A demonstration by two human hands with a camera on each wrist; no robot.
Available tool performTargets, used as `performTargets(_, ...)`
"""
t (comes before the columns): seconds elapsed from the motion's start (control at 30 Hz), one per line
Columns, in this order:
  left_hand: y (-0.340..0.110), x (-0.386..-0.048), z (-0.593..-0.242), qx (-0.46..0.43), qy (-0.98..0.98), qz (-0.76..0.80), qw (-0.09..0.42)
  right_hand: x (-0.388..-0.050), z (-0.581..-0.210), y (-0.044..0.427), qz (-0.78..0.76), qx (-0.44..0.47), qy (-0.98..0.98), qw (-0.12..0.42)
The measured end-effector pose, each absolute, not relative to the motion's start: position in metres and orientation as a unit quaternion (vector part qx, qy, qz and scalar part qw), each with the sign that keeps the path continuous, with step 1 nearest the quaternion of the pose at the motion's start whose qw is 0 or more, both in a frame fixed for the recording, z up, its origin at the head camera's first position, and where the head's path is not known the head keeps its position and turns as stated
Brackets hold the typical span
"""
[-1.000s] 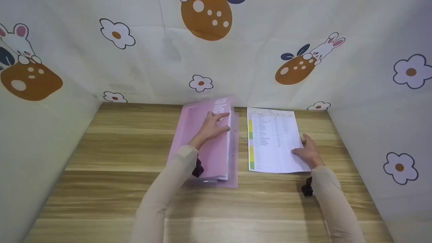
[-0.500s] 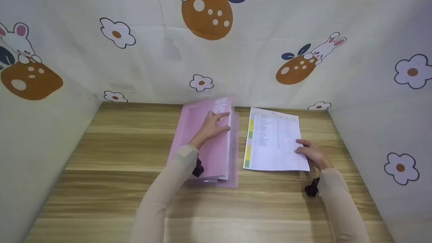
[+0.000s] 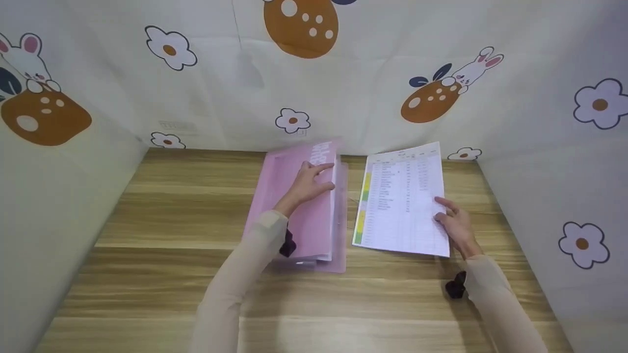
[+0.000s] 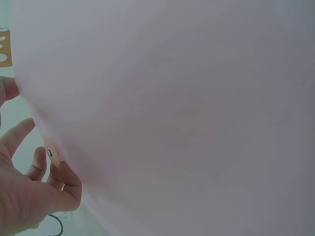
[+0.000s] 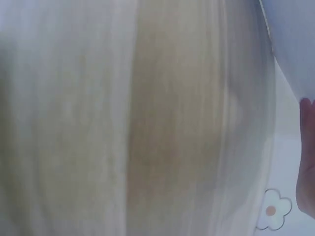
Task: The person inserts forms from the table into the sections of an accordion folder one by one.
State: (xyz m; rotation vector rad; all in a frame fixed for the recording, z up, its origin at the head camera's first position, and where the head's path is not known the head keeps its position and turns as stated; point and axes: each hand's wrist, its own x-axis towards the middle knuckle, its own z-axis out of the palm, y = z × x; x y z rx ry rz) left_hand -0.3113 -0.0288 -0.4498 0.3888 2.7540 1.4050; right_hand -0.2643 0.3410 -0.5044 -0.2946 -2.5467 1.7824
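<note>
A pink folder (image 3: pixel 314 223) lies on the wooden table, its cover slightly raised and pale sheets visible along the right side. My left hand (image 3: pixel 306 184) holds that cover by its right edge. In the left wrist view the pink cover (image 4: pixel 172 108) fills most of the picture, and the left hand's fingers (image 4: pixel 69 189) bend at its edge near a small metal snap. To the right, a printed table sheet (image 3: pixel 397 206) with a yellow and green strip is tilted up off the table. My right hand (image 3: pixel 456 225) pinches its right edge between thumb and fingers.
The wooden table (image 3: pixel 171 274) runs back to a pale patterned curtain (image 3: pixel 221 88), which also encloses both sides. A gap of bare wood separates the folder from the sheet. Each wrist carries a small black device (image 3: pixel 456 287).
My right hand has taken the sheet's right edge, shifted slightly right and lifted that side, tilting the sheet. My left hand and the folder have stayed in place.
</note>
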Motion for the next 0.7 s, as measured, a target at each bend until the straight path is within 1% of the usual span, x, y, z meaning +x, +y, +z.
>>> performTargets(0.17, -0.029, -0.312, -0.449, 0.121, 0.885, 0.449, 0.015, -0.259, -0.498, 0.337, 0.601, -0.104, -0.79, 0.061)
performTargets(0.33, -0.03, -0.312, -0.449, 0.126, 0.883, 0.452, 0.013, -0.254, -0.495, 0.334, 0.619, -0.123, -0.771, 0.09)
performTargets(0.53, -0.031, -0.311, -0.449, 0.124, 0.883, 0.453, 0.016, -0.25, -0.491, 0.326, 0.652, -0.153, -0.736, 0.096)
performTargets(0.7, -0.031, -0.312, -0.448, 0.118, 0.878, 0.463, 0.014, -0.248, -0.492, 0.319, 0.64, -0.179, -0.74, 0.1)
